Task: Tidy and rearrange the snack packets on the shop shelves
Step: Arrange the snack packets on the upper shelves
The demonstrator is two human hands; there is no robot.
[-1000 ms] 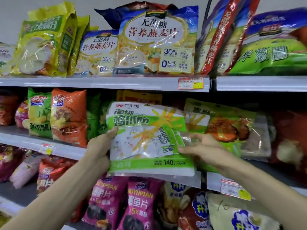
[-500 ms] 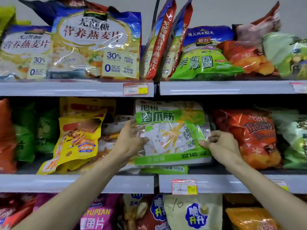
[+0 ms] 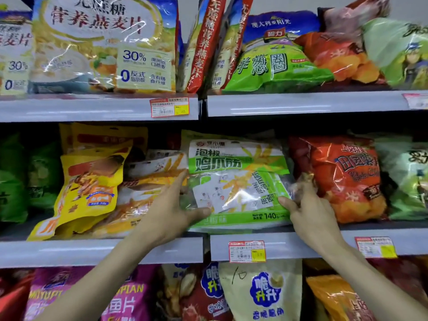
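Observation:
A green and white snack packet [image 3: 238, 181] stands on the middle shelf [image 3: 289, 245], leaning back between an orange-striped packet [image 3: 150, 181] on its left and a red-orange chip bag [image 3: 342, 179] on its right. My left hand [image 3: 169, 212] grips the packet's lower left edge, thumb across the front. My right hand [image 3: 310, 212] holds its lower right corner, thumb on the front and fingers behind.
A yellow packet [image 3: 85, 186] slumps forward at the left of the middle shelf. Large oat bags [image 3: 104, 45] and a green onion-ring bag [image 3: 273, 66] fill the top shelf. Pink, cream and orange bags hang below. Price tags [image 3: 246, 251] sit on the shelf rails.
Both hands carried the green packet from the shelf front, to the right and back into the gap beside the red-orange bag. The view has shifted right and closer.

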